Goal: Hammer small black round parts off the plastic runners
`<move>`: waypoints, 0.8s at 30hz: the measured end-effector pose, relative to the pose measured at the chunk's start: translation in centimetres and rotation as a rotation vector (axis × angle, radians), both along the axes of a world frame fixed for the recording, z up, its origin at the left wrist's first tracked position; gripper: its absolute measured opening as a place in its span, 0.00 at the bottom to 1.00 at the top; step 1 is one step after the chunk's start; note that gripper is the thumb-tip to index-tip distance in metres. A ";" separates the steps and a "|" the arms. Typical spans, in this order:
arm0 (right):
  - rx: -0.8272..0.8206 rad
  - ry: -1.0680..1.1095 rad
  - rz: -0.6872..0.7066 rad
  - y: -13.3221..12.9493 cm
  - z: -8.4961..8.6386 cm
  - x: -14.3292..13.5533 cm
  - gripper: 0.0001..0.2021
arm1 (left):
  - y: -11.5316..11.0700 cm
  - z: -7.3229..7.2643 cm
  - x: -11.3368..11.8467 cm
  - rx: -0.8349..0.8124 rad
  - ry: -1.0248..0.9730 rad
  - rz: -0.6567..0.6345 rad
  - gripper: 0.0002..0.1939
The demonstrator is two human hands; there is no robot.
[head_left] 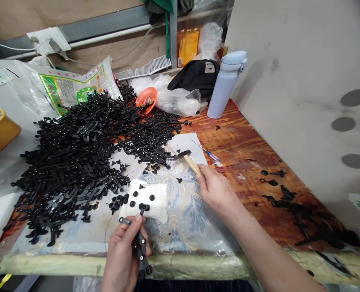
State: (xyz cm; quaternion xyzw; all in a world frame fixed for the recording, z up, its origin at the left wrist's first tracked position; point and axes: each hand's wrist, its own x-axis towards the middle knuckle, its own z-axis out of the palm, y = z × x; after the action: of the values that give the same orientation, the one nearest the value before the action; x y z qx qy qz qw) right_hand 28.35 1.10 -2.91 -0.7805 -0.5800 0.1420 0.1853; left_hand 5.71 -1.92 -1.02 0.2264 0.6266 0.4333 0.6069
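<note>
My left hand (125,247) is closed around several small black plastic linked parts (141,247), which stick out above and below the fingers. One end of them reaches a white cloth pad (160,211) on which several round black caps (152,197) lie. My right hand (214,188) is wrapped round the pale wooden handle of a hammer (193,165). The hammer's dark head (181,154) is raised at the edge of a big heap of black plastic parts (85,142), apart from the pad.
A screwdriver (209,152) lies right of the hammer. Behind stand a light blue bottle (227,85), a black pouch (195,77) and an orange dish (147,100). Black scrap pieces (295,209) lie on the wooden table (243,138) at right. A yellow bin (0,134) is at left.
</note>
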 end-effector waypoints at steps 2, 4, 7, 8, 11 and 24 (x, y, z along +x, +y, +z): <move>0.011 0.007 0.002 0.0 0.0 -0.1 0.17 | 0.1 0.0 -0.1 -0.002 -0.003 0.003 0.16; 0.019 0.014 0.002 0.0 0.0 -0.1 0.16 | 0.1 0.0 -0.3 -0.003 -0.011 0.002 0.16; 0.029 0.024 0.005 0.0 -0.1 0.0 0.16 | 0.2 0.0 -0.5 -0.013 -0.017 -0.007 0.17; 0.032 0.027 0.006 0.0 -0.1 0.0 0.17 | 0.2 0.0 -0.5 -0.017 -0.014 -0.009 0.16; 0.041 0.033 0.012 -0.1 -0.1 0.0 0.17 | 0.2 0.0 -0.4 -0.020 -0.005 -0.013 0.16; 0.176 0.124 0.059 -0.8 0.8 -0.1 0.18 | 0.2 -0.1 -0.4 0.000 0.037 -0.014 0.18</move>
State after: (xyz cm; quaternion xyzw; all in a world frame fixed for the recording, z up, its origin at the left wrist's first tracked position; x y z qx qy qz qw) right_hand 28.23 0.31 -2.11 -0.7336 -0.6002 0.1440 0.2844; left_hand 5.34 -1.76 -1.11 0.2387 0.6362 0.4249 0.5981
